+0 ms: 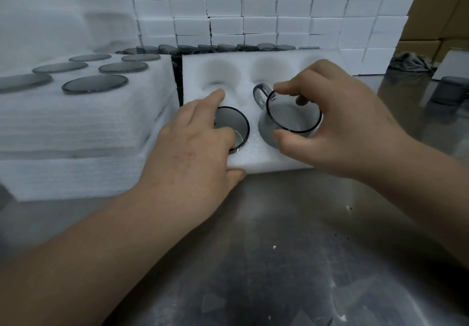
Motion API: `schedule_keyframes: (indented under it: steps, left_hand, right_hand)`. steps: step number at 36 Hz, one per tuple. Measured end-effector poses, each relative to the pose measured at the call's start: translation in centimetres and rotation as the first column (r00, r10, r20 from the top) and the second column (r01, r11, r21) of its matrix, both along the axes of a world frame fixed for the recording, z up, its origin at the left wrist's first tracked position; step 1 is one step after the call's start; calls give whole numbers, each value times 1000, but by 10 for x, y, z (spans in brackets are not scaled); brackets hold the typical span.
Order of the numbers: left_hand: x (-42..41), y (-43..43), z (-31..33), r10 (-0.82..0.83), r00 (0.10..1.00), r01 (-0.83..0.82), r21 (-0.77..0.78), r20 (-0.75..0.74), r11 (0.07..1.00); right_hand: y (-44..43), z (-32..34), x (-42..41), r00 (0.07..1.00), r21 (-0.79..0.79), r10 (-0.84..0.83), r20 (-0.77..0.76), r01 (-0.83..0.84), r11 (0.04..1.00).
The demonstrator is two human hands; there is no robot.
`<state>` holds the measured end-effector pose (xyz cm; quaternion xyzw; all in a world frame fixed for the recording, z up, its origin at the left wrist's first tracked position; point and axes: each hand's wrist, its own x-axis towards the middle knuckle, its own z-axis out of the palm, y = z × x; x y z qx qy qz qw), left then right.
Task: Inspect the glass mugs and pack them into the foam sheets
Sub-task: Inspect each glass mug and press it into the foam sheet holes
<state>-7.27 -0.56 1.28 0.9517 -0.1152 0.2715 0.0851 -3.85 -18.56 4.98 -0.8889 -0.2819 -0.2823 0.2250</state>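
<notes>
A white foam sheet [253,158] with round cavities lies on the steel table in front of me. A smoky grey glass mug [236,125] sits sunk in its near left cavity. My left hand [193,153] rests on that mug's rim, forefinger stretched onto the foam, thumb against the sheet's front edge. My right hand [337,120] holds a second grey mug [291,115] by its rim with thumb and fingers. This mug is tilted, partly in the near middle cavity, with its handle pointing back left.
At left a stack of foam sheets [83,128] holds several mugs bottom-up. Foam blocks [253,8] are piled as a wall behind. Another grey mug [449,92] stands at the right on the steel table [253,249]. Cardboard boxes [444,8] at far right.
</notes>
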Motion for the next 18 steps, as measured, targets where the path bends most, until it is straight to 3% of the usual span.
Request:
schedule_keyframes:
  steps: [18]
  left_hand:
    - [0, -2, 2, 5, 1000, -5, -2, -13, 1000]
  right_hand:
    - [-2, 14, -2, 981, -120, -1, -193, -23, 992]
